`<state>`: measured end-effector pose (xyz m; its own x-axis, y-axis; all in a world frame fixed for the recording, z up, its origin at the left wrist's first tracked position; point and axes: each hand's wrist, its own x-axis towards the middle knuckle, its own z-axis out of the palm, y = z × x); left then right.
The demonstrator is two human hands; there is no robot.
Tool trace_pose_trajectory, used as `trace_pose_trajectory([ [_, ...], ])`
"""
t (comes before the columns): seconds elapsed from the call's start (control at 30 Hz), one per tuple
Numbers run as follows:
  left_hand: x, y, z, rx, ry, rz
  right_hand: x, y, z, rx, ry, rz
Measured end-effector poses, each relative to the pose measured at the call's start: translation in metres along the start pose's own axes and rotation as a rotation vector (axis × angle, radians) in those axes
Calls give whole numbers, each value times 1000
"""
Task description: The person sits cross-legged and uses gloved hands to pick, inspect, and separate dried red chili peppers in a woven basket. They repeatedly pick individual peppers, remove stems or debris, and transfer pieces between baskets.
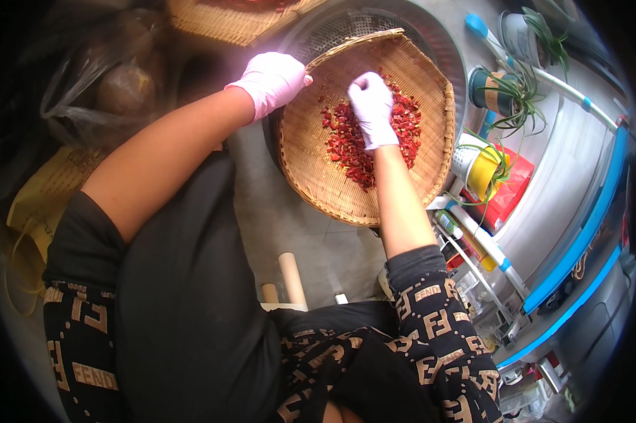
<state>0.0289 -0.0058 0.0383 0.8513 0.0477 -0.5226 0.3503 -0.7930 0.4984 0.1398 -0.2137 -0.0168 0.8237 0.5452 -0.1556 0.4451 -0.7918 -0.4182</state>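
Note:
A woven bamboo winnowing basket (318, 185) lies tilted over a large round metal pan (455, 58) with a perforated bottom. Cut dried red chili pieces (349, 164) and pale seeds are heaped in the basket's middle. My left hand (273, 82), in a thin glove, is closed at the basket's upper left rim and grips it. Over the chili heap is my right hand (371, 106), also gloved, with its fingers curled; whether it pinches any chili is hidden.
Another woven basket (217, 24) with red pieces stands at the top. Clear plastic bags (124, 90) and a yellow bag (58, 190) are at the left. Potted spider plants (492, 92) and a blue-and-white rack (577, 254) stand at the right.

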Motion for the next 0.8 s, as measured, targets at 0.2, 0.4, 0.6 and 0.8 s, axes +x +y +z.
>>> trace_pose_trajectory([
  [0.2, 1, 3, -3, 14, -52, -10, -33, 17, -27, 476, -146, 106],
  [0.4, -1, 3, -2, 27, -2, 1, -44, 2, -15, -49, -82, -224],
  [0.6, 1, 5, -3, 27, -67, -21, -46, -5, 4, -301, -113, -370],
  [0.8, 0, 2, -1, 25, -17, -3, -37, 12, -13, 323, -140, 64],
])
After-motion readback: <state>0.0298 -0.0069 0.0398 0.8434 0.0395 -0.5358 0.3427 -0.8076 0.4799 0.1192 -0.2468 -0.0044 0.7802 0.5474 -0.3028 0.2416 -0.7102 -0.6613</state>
